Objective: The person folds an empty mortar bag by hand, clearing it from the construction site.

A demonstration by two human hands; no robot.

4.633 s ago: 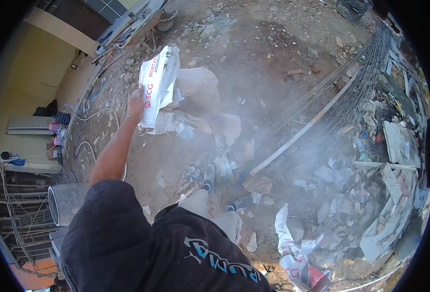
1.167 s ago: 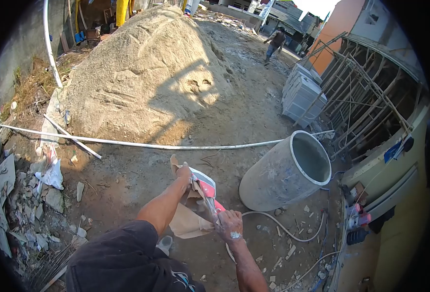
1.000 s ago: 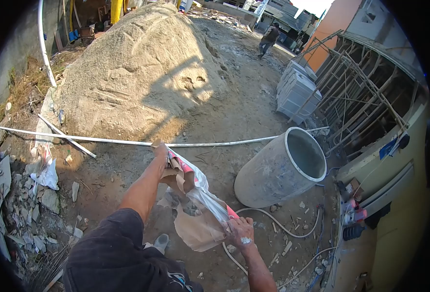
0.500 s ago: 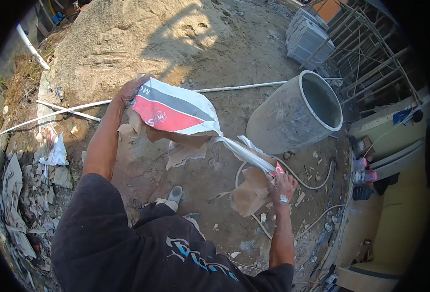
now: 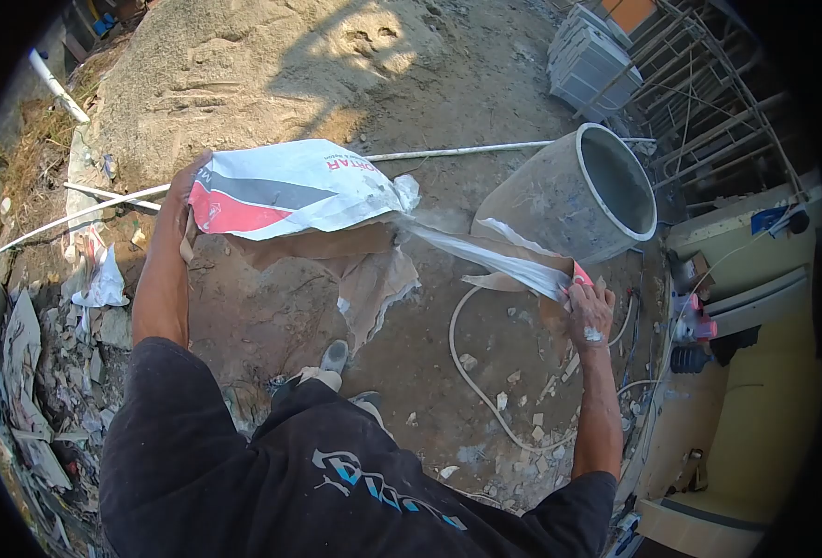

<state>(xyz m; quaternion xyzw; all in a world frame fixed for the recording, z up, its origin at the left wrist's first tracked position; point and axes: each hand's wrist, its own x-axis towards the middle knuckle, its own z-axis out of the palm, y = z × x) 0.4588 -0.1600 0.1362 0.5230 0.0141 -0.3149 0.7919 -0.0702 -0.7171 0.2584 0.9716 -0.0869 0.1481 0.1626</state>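
Observation:
A torn paper mortar bag (image 5: 323,186), white with grey and red bands, stretches between my two hands above the ground. My left hand (image 5: 186,181) is closed on its left edge, some fingers hidden behind the paper. My right hand (image 5: 589,312) grips the far end of a long twisted strip of the same bag. Ragged brown inner paper (image 5: 374,288) hangs below the middle. Faint dust shows where the strip joins the main part.
A large grey concrete cylinder (image 5: 532,195) stands ahead on the right. White pipes (image 5: 467,151) cross the ground before a sand mound (image 5: 216,84). A pale hose (image 5: 457,363) curls near my right arm. Rubble (image 5: 39,372) lies at left, stacked blocks (image 5: 592,60) at back right.
My hands have moved farther apart, left hand leftward, right hand up and rightward. The bag is pulled out wider, more of its printed face shows, and the strip is stretched longer.

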